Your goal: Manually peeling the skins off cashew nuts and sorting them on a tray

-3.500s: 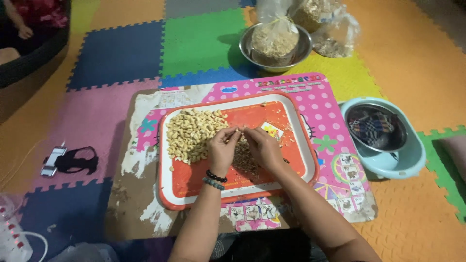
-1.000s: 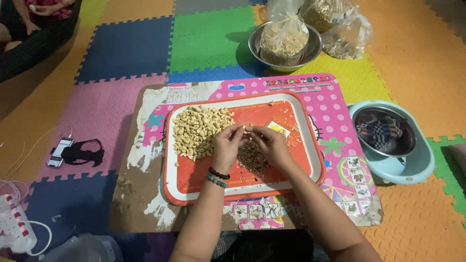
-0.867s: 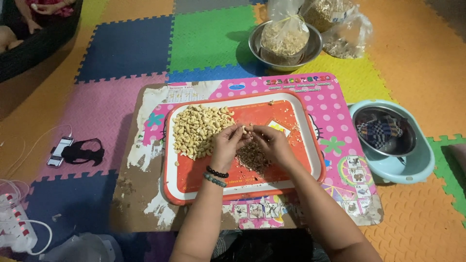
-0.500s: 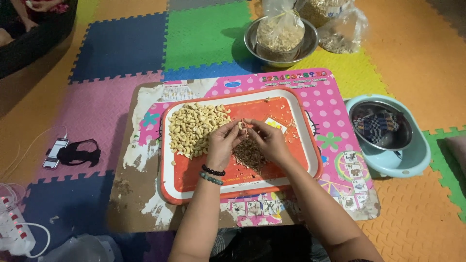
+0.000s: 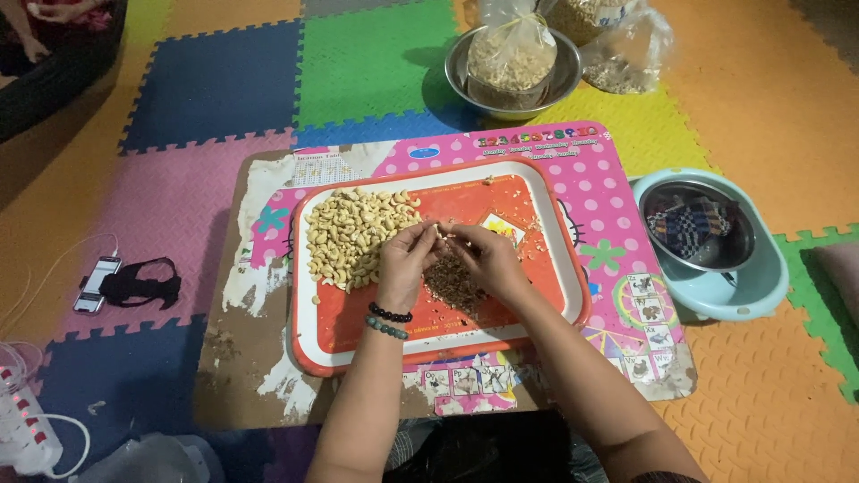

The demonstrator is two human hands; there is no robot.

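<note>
We're mid-peel here imo: both hands meet over the middle of the orange tray [image 5: 537, 309], fingertips pinched together on one small pale nut [image 5: 438, 231] between them. Left hand [image 5: 407, 264] and right hand [image 5: 483, 259] are almost touching, fingers curled in tight on that piece (too small to tell whether the skin is off it yet). Looks like cashew kernels getting skinned one at a time.

The pile of cashews [image 5: 353, 237] sits on the tray's left half, just beside the left hand. A darker heap of skins [image 5: 452, 282] lies right under the hands, near the tray's centre. Our guess for the next move: it calls for rubbing the husk loose w/ the thumbs, letting it drop on the dark heap, and parking the clean nut w/ the pale pile, w/o scattering bits over the rim.

Surface-wise: the tray rests on a worn pink board [image 5: 626, 224] w/ peeling edges, and that lies on a floor of coloured foam puzzle mats [image 5: 215, 89]. Up top there's a metal bowl [image 5: 555, 85] holding a clear bag of nuts [image 5: 510, 58], more bags beside it. On the right, a steel bowl inside a light blue basin [image 5: 761, 286]. Far left, a phone [image 5: 97, 284] next to a black strap thing, and a white power strip [image 5: 22, 429] at the bottom corner.
</note>
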